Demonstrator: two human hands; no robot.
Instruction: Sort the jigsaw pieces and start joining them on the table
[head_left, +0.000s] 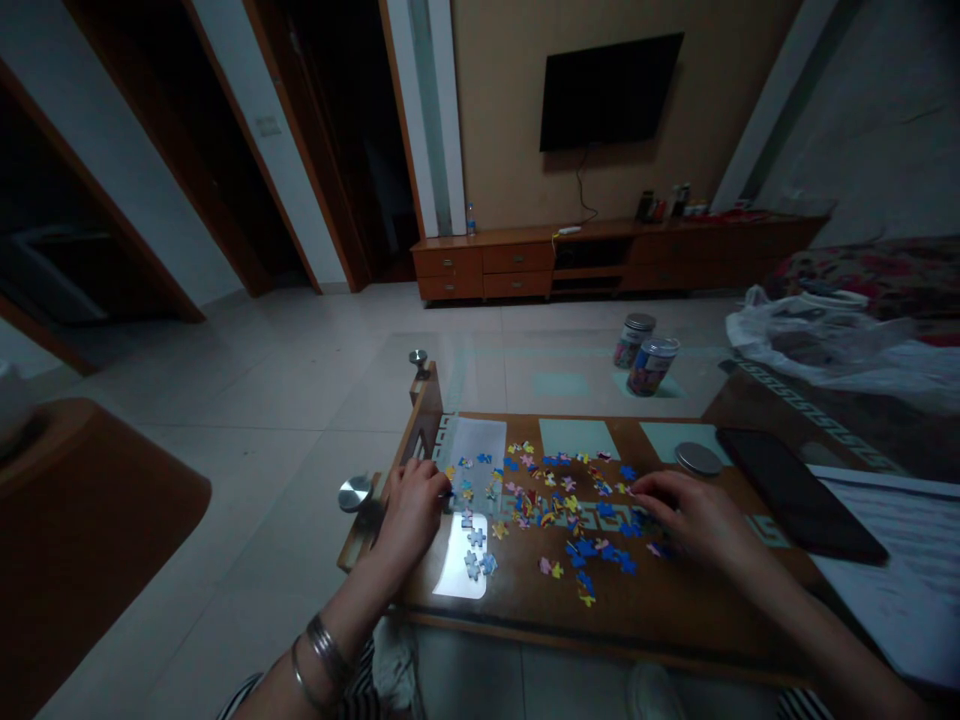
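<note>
Several small coloured jigsaw pieces (pixel 559 505) lie scattered over the near end of a glass-topped wooden table (pixel 525 610). My left hand (pixel 411 505), with bangles on its wrist, rests at the table's left edge, its fingers curled with the tips at the leftmost pieces. My right hand (pixel 686 515) lies over the pieces at the right of the scatter, fingers bent and reaching left; whether it pinches a piece is hidden. A few blue pieces (pixel 476 550) sit on a bright reflection near my left hand.
A round metal lid (pixel 698 458), a dark phone (pixel 799 492) and printed paper (pixel 900 560) lie to the right. Two lidded jars (pixel 646 355) stand farther back, a plastic bag (pixel 817 340) at the right. A low wooden TV cabinet (pixel 600 255) and wall TV (pixel 609 90) are beyond.
</note>
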